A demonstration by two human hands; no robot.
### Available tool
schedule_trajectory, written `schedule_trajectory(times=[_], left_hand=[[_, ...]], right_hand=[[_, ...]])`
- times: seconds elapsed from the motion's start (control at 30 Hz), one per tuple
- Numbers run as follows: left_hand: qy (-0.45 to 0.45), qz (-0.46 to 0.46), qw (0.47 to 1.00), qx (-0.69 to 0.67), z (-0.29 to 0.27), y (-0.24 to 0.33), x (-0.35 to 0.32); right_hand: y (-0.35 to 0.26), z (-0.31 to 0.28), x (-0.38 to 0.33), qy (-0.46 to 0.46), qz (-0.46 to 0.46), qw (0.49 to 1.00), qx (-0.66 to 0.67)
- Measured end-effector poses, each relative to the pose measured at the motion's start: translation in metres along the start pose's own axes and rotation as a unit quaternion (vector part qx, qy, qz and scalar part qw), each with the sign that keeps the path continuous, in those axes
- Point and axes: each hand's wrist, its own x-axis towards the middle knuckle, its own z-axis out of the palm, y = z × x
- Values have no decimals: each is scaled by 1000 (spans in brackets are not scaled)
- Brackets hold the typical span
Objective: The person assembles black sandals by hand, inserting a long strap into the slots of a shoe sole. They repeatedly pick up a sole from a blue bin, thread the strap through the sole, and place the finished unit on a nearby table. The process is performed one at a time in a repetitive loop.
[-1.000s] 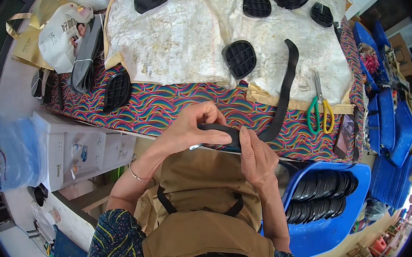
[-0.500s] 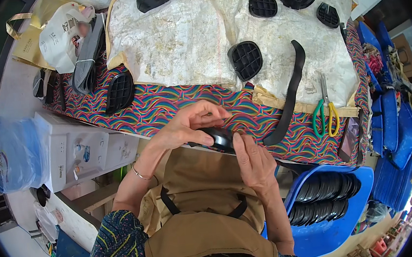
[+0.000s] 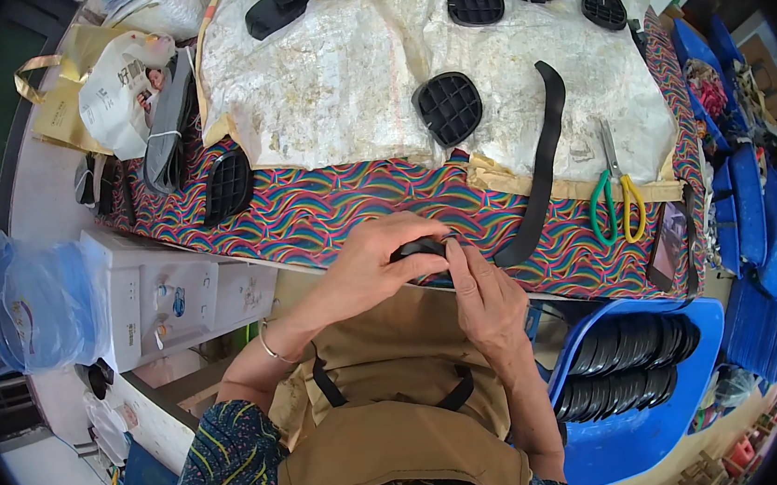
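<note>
At the table's near edge, my left hand (image 3: 374,264) curls around a black shoe heel (image 3: 414,248), thumb in front and fingers over its far side. My right hand (image 3: 486,300) pinches the heel's right end with its fingertips. Most of the heel is hidden by my fingers. To the right of my hands lies a curved black strip (image 3: 547,143). Beyond it are scissors (image 3: 614,170) with one green and one yellow handle. Black heels with gridded undersides lie further off, one (image 3: 448,110) straight ahead and another (image 3: 229,184) to the left.
A stained white woven sheet (image 3: 328,99) covers the far part of the wave-patterned tablecloth (image 3: 310,208). A blue bin (image 3: 614,445) with rows of black pieces stands at lower right. A water dispenser (image 3: 146,298) is at left, below bags (image 3: 127,104) and a grey bundle (image 3: 168,137).
The heel has turned in my hands and now shows less of its glossy side. My left fingers have closed over it. The view has shifted slightly.
</note>
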Motion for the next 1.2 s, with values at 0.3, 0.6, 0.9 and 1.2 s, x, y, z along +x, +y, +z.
schedule_trajectory(times=[0.3, 0.6, 0.9, 1.2], left_hand=[[-36, -77, 995, -60, 1, -3, 3], [-65, -61, 994, -69, -3, -13, 8], [-55, -48, 995, -75, -4, -22, 5], [-69, -68, 992, -83, -9, -30, 10]], right_hand=[[-14, -49, 6, -27, 465, 729, 502], [26, -32, -9, -177, 502, 567, 629], [14, -62, 15, -102, 316, 875, 351], [28, -33, 7, -118, 454, 777, 421]])
